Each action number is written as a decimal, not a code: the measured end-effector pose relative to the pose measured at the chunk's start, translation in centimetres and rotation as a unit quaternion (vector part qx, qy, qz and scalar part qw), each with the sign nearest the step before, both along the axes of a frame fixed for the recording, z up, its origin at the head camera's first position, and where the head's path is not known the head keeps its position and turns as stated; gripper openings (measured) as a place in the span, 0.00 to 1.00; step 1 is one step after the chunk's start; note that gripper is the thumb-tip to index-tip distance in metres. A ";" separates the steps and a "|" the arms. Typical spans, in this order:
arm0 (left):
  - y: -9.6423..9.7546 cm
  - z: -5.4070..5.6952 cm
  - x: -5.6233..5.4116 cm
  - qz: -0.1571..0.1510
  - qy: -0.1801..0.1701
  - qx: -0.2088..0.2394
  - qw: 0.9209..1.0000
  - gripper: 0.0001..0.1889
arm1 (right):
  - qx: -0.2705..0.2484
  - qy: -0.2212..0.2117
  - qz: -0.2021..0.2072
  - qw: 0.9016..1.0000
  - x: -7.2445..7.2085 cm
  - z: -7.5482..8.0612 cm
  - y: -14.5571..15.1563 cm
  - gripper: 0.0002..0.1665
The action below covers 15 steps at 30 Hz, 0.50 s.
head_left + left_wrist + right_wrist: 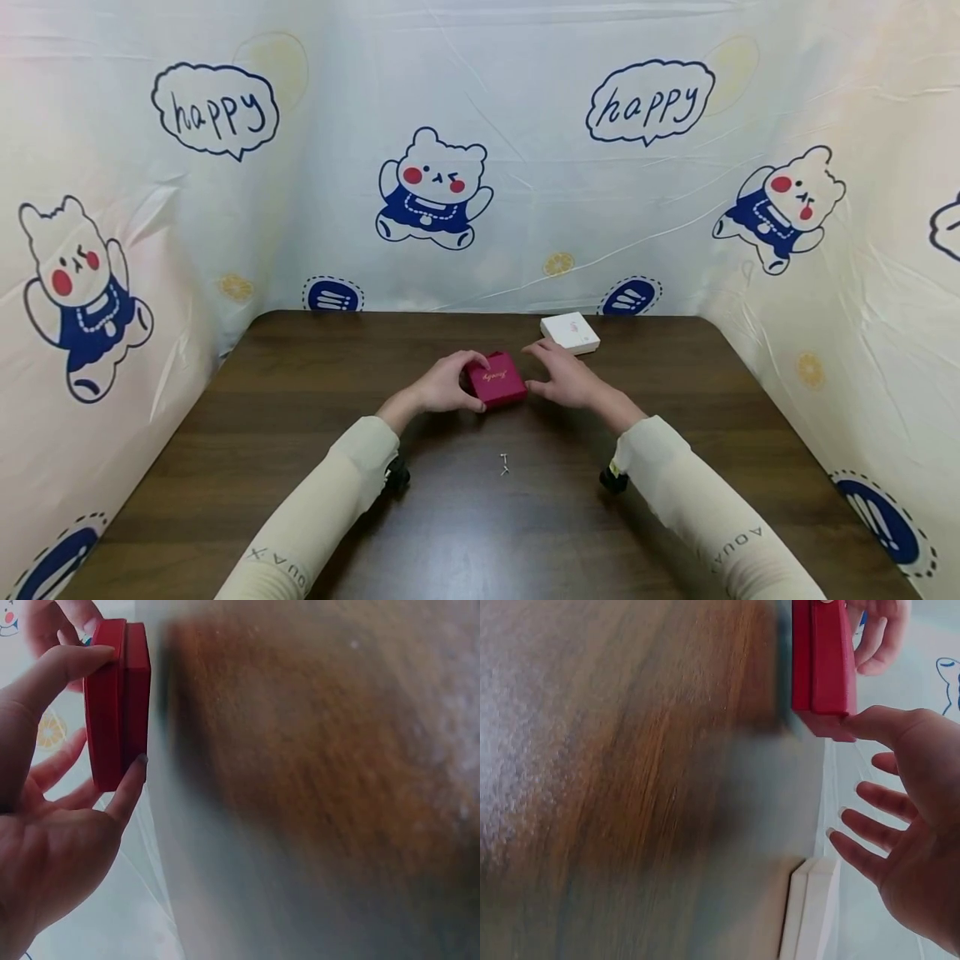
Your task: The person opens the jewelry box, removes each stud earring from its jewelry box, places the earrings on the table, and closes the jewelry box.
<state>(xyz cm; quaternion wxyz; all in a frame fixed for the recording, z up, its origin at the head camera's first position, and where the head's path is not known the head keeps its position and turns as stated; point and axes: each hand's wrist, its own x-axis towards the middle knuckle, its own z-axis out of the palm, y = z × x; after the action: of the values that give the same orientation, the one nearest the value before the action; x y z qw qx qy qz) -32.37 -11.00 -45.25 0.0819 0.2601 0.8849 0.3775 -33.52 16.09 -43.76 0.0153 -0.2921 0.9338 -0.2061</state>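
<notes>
Red box, head view: squarish, flat-topped, crimson, with gold script lettering on the lid; located toward the far side of a brown wood-grain table, between both hands. Left hand: curved around the left side, thumb at the near edge, fingers at the far edge, clamped on the red box. Right hand: at the right side, thumb and fingers apart. White box: flat, squarish, smooth, faintly printed, just beyond the right hand. Small silvery pieces: thin, loose on the bare wood, nearer the viewer; exact form too small to tell. Sleeves: pale cream cloth, lettered, with dark devices at the wrists. Backdrop cloth: pale, creased, printed with blue-clad bears, orange slices and "happy" bubbles.

Left wrist view: red box seen side-on; straight-edged, two-part, with a lengthwise seam. Left thumb on one end, little finger against the other. Tabletop blurred, glossy, brown.

Right wrist view: right thumb tip touching the red box near its corner; remaining fingers spread clear of it. White box below, with a layered, straight-cut edge.
</notes>
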 end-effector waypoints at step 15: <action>-0.5 -0.5 0.3 -0.068 -0.046 0.016 0.997 0.33 | -0.023 -0.057 0.050 0.997 1.1 -0.2 -1.2 0.37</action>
<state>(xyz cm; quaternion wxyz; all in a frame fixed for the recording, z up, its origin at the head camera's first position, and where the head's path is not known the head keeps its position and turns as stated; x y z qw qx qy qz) -32.06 -11.45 -45.71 0.1433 0.3033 0.8544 0.3968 -32.44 14.89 -43.91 0.0722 -0.3268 0.9105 -0.2430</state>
